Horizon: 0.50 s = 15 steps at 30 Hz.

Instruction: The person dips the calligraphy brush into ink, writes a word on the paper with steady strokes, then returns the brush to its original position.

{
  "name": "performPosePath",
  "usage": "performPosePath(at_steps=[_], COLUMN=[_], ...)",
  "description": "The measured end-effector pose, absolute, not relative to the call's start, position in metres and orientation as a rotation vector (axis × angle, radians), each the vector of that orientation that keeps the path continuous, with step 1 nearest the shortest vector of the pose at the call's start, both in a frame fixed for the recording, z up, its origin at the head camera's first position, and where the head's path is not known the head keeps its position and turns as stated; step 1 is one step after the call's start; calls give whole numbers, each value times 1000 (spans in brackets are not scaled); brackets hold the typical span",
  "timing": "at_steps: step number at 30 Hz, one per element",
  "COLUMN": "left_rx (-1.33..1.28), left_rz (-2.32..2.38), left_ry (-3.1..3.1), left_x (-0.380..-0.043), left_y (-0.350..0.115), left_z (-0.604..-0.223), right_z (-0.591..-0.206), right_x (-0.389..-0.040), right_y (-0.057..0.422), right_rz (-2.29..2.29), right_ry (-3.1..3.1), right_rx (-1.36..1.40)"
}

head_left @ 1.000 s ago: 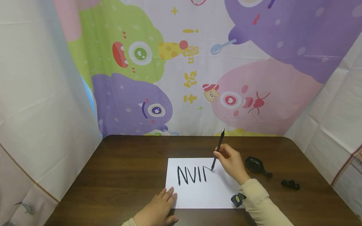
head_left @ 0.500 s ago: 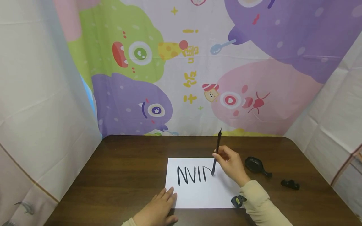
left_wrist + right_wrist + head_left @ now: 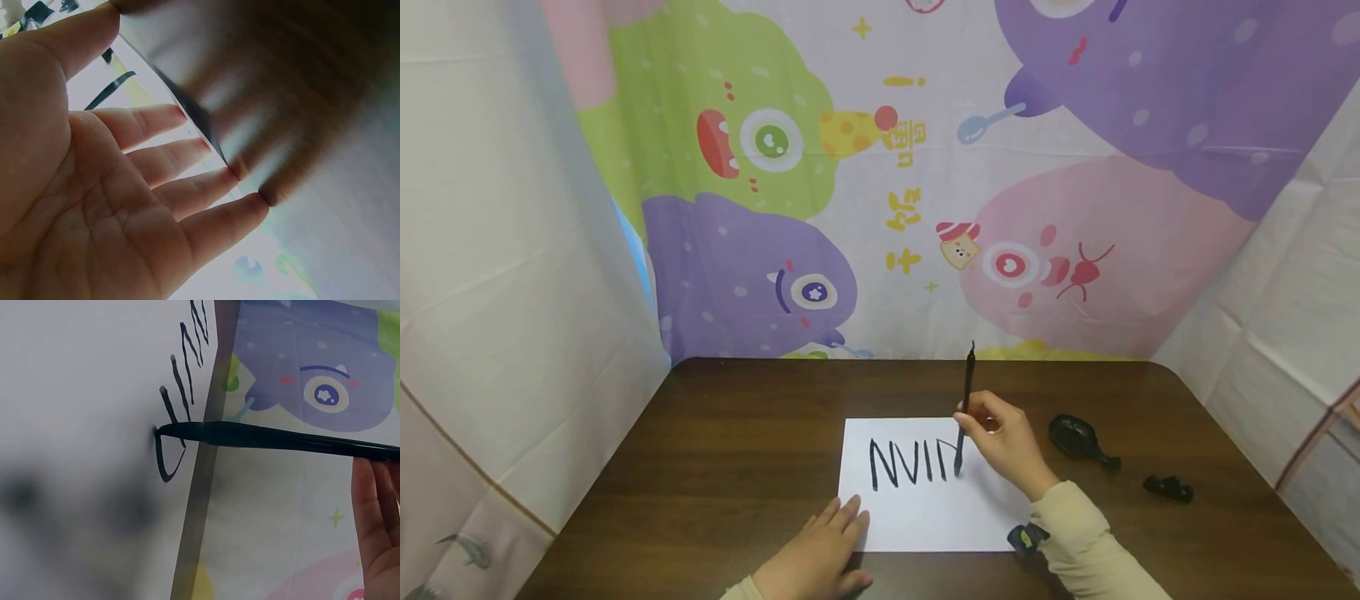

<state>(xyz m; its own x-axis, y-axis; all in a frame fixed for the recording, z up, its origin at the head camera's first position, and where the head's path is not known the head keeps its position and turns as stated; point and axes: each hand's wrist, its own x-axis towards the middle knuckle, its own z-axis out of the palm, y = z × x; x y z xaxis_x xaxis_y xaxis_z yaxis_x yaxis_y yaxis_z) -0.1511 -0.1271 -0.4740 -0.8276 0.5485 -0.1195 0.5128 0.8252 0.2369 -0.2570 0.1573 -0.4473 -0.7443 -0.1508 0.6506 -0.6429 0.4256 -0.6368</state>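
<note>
one brush [image 3: 967, 379], near-vert. at lower ctr of frame, pinched by r. hand [image 3: 1009, 440], tip down-left on paper [image 3: 936, 521]; l. hand [image 3: 818, 546], fingers straight, farther off.

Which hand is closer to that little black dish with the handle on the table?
Right. The right hand, holding the brush, is just left of the black dish, apart from it. The left hand is farther off, at the lower left of the paper.
</note>
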Motion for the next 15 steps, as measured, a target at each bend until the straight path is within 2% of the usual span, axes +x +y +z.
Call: performPosePath(at_steps=[15], left_rx=[846], left_rz=[307], left_ry=[2830], left_x=[-150], left_y=[-127], left_z=[-471], right_z=[-448], right_x=[-254], right_y=[147], right_rz=[1268], right_ry=[-2192], right_rx=[717])
